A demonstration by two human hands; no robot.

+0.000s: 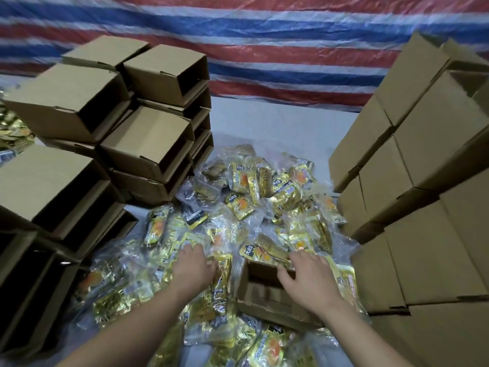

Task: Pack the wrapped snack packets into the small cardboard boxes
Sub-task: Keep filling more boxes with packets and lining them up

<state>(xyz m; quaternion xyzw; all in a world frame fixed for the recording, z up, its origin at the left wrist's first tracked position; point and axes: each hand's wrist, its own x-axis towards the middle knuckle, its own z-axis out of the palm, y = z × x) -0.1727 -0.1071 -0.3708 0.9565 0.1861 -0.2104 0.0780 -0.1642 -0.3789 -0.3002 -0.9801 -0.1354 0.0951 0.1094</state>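
On the counter, a heap of gold-wrapped snack packets is spread across the middle; one small cardboard box is set open among them, near the bottom centre, its inside mostly dark and blurred. Left hand is laid on the packets just left of the box, fingers loosely spread — nothing visibly gripped. Right hand is placed over the box's far-right rim, fingers relaxed and splayed, thumb over the opening; nothing seen held. Empty open boxes are stacked at left; closed boxes are stacked at right; a red-white-blue striped tarp is hung behind.
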